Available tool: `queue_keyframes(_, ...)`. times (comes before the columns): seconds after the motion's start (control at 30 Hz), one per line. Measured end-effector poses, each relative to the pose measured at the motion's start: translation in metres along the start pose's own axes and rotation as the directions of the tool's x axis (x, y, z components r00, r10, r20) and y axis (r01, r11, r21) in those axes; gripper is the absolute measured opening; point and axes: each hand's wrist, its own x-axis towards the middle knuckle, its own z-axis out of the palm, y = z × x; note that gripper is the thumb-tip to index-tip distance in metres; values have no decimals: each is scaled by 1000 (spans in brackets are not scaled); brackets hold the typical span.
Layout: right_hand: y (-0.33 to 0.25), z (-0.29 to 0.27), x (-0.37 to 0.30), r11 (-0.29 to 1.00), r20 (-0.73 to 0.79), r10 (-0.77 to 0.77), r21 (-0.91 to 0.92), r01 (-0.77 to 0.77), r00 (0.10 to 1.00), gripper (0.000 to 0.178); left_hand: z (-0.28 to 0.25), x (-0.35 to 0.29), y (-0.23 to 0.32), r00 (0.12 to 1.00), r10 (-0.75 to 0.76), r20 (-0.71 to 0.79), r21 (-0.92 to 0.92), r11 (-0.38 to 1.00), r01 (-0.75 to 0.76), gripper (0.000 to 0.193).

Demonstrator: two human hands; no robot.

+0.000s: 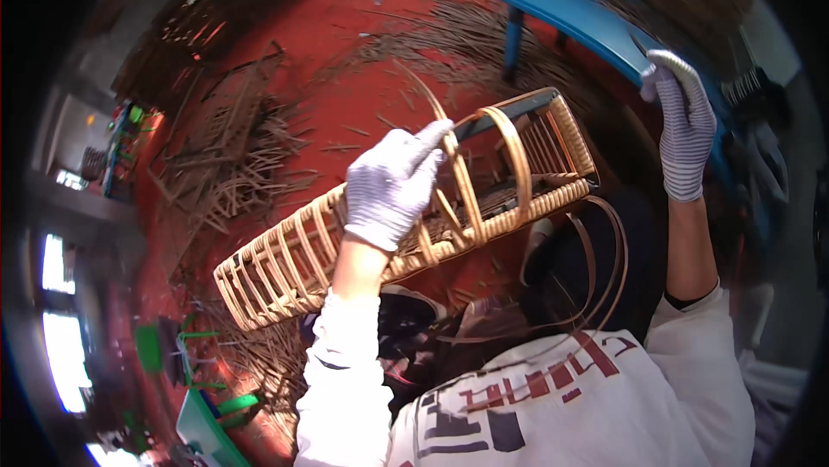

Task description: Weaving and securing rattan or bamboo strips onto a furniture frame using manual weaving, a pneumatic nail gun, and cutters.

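Head view: gloved hands at a wicker basket

The basket (440, 253), long and bound in pale strips, lies aslant across the person's lap, its near end to the upper right. The left hand (389, 186), in a striped glove, lies over the basket's upper rail near mid-length; its fingers are bent closed over the rail, with the index and thumb tips together at a strip (423, 90) whose free end rises beyond the basket. Just right of these fingertips, a second strip forms an arch (519, 152) over the basket's opening. The right hand (688, 135), gloved alike, is raised well apart from the basket, to its right; the fingers are partly bent, the index hooked toward the thumb. Whether they pinch anything cannot be told.

A loose strip (624, 247) curves from the basket's right end down over the lap. Heaps of strips lie left of the basket (229, 178) and above it (458, 31), on the red floor (337, 1). Above and right of the basket stands a blue table (566, 5), partly covered by the right hand.

Hidden: the left palm's contact, and the rail beneath it. Bright windows left of the basket are blurred; the outermost surroundings are cut off by the dark rim.
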Motion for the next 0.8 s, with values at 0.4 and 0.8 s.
queue_keyframes(0.4,-24,26,-68,965,406,-228,-28,262,885,12,40,-28,41,978,187,90,10,982,-189,43)
queue_keyframes(0.8,12,82,-63,987,808,107,-155,34,579,26,34,-70,41,987,147,68,1,989,-148,41)
